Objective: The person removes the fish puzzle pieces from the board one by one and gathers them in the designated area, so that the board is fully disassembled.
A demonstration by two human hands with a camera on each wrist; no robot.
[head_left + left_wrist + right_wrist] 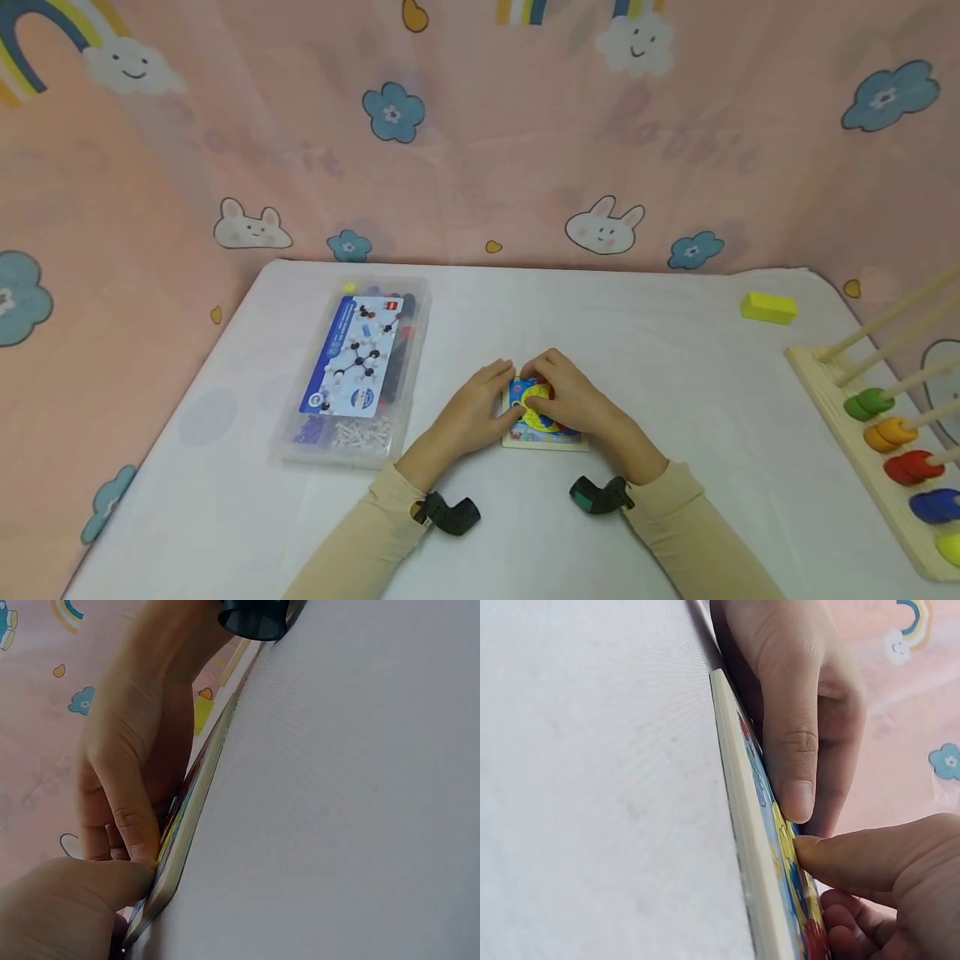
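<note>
A small wooden-framed picture puzzle with a yellow shape on blue lies flat on the table in front of me. My left hand holds its left side, thumb over the picture and fingers along the edge. From the right, my right hand grips it, thumb on the yellow part and fingers bent at the far side. In the left wrist view the puzzle appears edge-on. Both thumbs meet over the picture in the right wrist view, close to the yellow area of the puzzle. The hands cover much of the picture.
To the left lies a clear plastic case of molecular model parts. A yellow block sits at the back right. Along the right edge stands a wooden rack with pegs and coloured beads. A pink patterned cloth hangs behind the white table.
</note>
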